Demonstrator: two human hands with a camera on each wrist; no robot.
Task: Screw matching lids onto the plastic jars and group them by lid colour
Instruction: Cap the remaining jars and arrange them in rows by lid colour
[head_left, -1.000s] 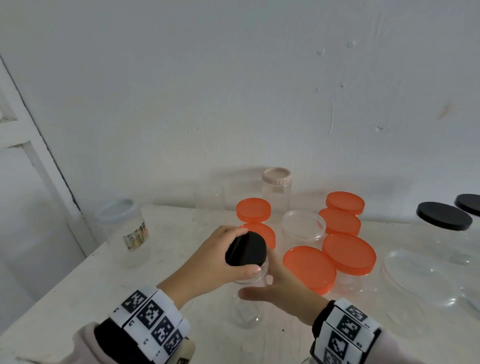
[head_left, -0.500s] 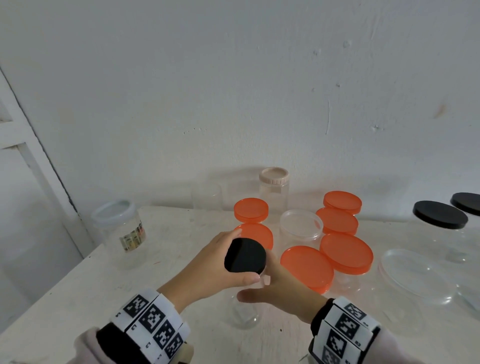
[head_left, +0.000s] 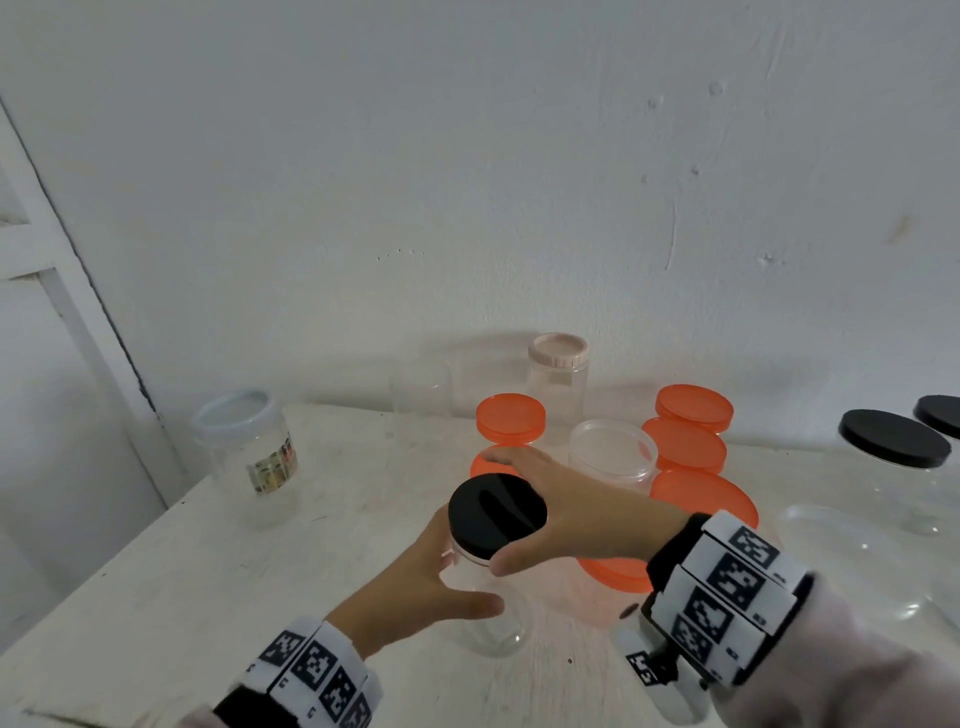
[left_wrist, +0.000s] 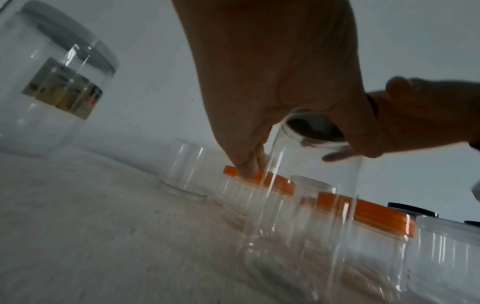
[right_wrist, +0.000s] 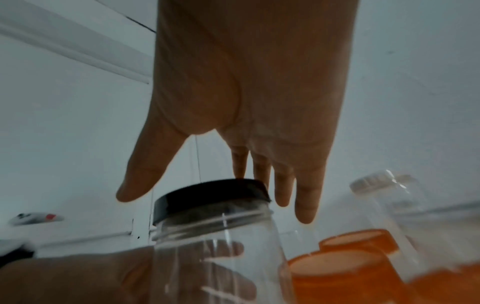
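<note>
A small clear jar (head_left: 493, 636) with a black lid (head_left: 497, 512) stands slightly tilted at the table's front middle. My left hand (head_left: 447, 577) grips the jar's body from the left, thumb in front and fingers round the far side. My right hand (head_left: 556, 514) reaches in from the right and spans the lid, fingers past its far rim, thumb by the near rim. In the right wrist view that hand (right_wrist: 246, 102) is spread with straight fingers, and a small gap shows between thumb and black lid (right_wrist: 210, 197). The left wrist view shows the left hand (left_wrist: 259, 102) on the jar.
Several orange-lidded jars (head_left: 683, 444) crowd just behind and right of the held jar, with a clear-lidded one (head_left: 610, 449) and a beige-lidded one (head_left: 557, 353). Large black-lidded jars (head_left: 893, 439) stand far right. A labelled jar (head_left: 244, 447) sits near the table's left edge (head_left: 156, 530).
The hands have swapped places: the left hand left the black lid and now grips the jar body, and the right hand rose from the body to span the lid.
</note>
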